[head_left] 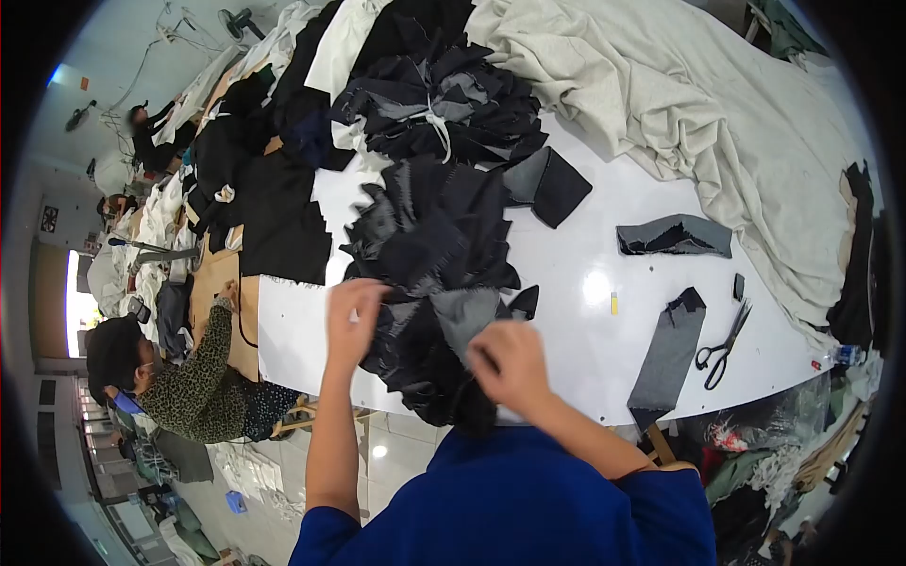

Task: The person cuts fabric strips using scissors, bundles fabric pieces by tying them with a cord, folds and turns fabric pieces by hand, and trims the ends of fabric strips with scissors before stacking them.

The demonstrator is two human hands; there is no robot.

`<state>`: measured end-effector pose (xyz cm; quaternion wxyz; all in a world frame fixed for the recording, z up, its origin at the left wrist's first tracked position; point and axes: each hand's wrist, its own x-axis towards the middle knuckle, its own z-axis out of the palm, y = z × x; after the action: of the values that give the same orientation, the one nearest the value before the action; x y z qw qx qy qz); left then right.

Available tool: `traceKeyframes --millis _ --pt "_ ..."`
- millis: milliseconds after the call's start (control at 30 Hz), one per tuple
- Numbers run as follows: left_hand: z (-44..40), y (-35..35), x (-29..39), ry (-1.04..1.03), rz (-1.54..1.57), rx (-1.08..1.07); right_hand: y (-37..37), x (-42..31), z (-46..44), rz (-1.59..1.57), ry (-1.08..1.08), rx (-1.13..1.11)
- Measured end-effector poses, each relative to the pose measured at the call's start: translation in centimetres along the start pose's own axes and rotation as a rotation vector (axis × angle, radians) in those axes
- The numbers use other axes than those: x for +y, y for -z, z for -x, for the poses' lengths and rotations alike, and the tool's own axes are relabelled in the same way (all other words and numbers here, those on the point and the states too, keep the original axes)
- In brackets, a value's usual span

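A long heap of black and dark grey cloth pieces (429, 226) lies on the white table in front of me, its near end hanging at the table's edge. At the left side of the heap is my left hand (354, 316), blurred, its fingers near the cloth. My right hand (510, 363) is over the heap's near right side with its fingers bent; whether cloth is between them is hidden. Behind the heap sits a dark bundle (444, 108) tied with a pale strip.
Scissors (722, 349), a yellow piece (614, 303), a grey cloth strip (668, 354) and a folded piece (675, 236) lie to the right. Beige fabric (661, 85) covers the back right. A co-worker (189, 387) sits at the left beside black cloth (278, 217).
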<state>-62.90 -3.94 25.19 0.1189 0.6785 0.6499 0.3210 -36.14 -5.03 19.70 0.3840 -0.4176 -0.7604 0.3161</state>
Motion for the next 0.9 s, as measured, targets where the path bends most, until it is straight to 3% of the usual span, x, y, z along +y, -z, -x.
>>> traceKeyframes --millis 67,100,167,233,367,400,500,533,567,667,800,867,900 --pt "-1.6 -2.0 3.8 -0.102 0.169 -0.448 0.5 1.0 0.1 0.092 -0.118 0.121" --pt "-1.7 -3.6 4.7 -0.232 -0.046 -0.540 -0.5 2.1 1.3 -0.016 -0.123 0.010" --pt "-2.5 -7.0 3.3 -0.400 -0.359 -0.536 -2.7 1.6 4.2 -0.194 -0.097 -0.295" --pt "-3.8 -7.9 2.5 -0.314 -0.330 -0.635 -3.8 -0.6 5.7 -0.148 0.006 -0.298" --pt "-3.3 -5.6 4.2 -0.517 -0.374 -0.733 -1.9 -0.9 5.1 -0.164 0.094 -0.252" --pt "-2.5 -4.7 4.0 -0.548 -0.390 -0.745 -1.2 -0.1 4.6 -0.228 0.097 -0.255" --pt "0.3 -3.5 1.8 -0.513 -0.418 -0.657 -2.1 2.9 3.9 -0.364 -0.267 0.029" --pt "1.0 -3.1 1.6 -0.486 -0.416 -0.623 -1.5 3.4 2.8 -0.344 -0.490 -0.076" --pt "1.8 -2.9 1.5 -0.454 -0.424 -0.619 -1.9 4.2 2.2 -0.352 -0.490 -0.078" --pt "3.7 -3.4 1.5 -0.305 -0.370 -0.583 -6.4 6.9 2.0 -0.129 -0.473 -0.533" --pt "3.6 -3.7 1.1 -0.127 -0.206 -0.427 -8.5 3.6 3.1 -0.035 -0.516 -0.523" --pt "2.1 -4.1 0.2 -0.087 -0.215 -0.318 -9.8 3.8 4.3 -0.305 -0.454 -0.249" --pt "1.3 -4.2 0.5 -0.088 -0.279 -0.324 -9.8 3.8 4.2 -0.305 -0.450 -0.253"
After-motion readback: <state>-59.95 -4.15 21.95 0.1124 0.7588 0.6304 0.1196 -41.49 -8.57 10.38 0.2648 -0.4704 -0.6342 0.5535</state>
